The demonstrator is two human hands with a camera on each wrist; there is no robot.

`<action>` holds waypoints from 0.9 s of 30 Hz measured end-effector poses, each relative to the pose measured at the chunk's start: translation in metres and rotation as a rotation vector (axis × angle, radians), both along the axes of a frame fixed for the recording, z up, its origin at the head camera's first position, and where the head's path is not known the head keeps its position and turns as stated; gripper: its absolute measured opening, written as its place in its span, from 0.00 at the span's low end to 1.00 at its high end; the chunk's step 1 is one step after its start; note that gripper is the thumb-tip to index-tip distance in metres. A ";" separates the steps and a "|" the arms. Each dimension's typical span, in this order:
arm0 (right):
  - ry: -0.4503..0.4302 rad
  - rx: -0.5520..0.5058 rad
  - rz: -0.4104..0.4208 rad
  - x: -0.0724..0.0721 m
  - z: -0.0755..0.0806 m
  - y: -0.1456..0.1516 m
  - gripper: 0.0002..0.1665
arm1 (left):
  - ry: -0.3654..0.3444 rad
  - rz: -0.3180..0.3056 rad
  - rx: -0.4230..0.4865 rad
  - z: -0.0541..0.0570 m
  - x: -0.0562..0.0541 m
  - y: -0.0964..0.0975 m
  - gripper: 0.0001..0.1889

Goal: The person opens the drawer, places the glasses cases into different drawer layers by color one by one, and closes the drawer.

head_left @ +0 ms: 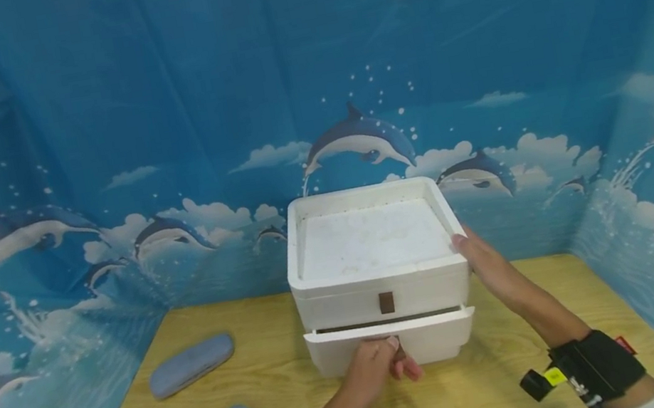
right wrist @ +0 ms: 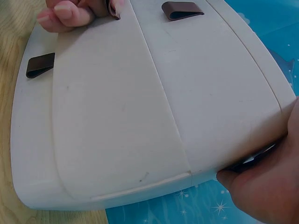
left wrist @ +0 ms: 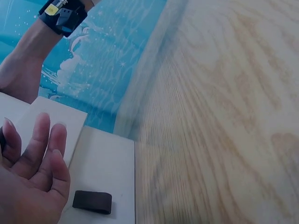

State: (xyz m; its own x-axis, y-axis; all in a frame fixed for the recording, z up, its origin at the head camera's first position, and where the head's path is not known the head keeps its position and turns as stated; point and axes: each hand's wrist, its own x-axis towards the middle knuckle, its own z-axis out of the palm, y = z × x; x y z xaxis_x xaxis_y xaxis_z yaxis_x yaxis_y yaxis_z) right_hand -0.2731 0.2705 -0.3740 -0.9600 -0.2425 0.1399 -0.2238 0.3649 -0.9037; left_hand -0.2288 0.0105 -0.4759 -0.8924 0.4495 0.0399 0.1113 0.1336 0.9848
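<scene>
A white drawer unit (head_left: 344, 306) with a shallow tray top stands on the table. One drawer (head_left: 437, 337) below the top one sticks out a little, with a dark gap above its front. My left hand (head_left: 375, 366) pinches the brown pull tab (right wrist: 113, 9) on that drawer, its other fingers loosely bent below. At the unit's right side, my right hand (head_left: 488, 265) grips the wall, thumb on the top rim. The upper drawer has its own brown tab (head_left: 386, 303). Another brown tab (left wrist: 92, 201) shows on the lowest front in the left wrist view.
Two grey-blue oblong cases (head_left: 192, 365) lie on the left part of the wooden table (head_left: 270, 329), the nearer one cut off by the frame. A blue dolphin-print curtain (head_left: 207, 108) hangs close behind the unit and along both sides.
</scene>
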 end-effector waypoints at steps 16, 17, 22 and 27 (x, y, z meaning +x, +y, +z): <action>-0.015 -0.012 0.009 0.000 0.003 0.001 0.41 | -0.018 -0.004 0.008 -0.002 -0.021 0.002 0.25; -0.017 -0.009 0.006 0.000 0.004 0.001 0.41 | -0.022 -0.005 0.011 -0.002 -0.022 0.002 0.25; -0.017 0.000 0.007 0.000 0.004 0.000 0.41 | -0.041 -0.003 0.015 -0.001 -0.024 0.002 0.25; -0.023 0.003 0.005 0.001 0.002 0.000 0.41 | -0.045 -0.010 0.022 -0.003 -0.022 0.001 0.25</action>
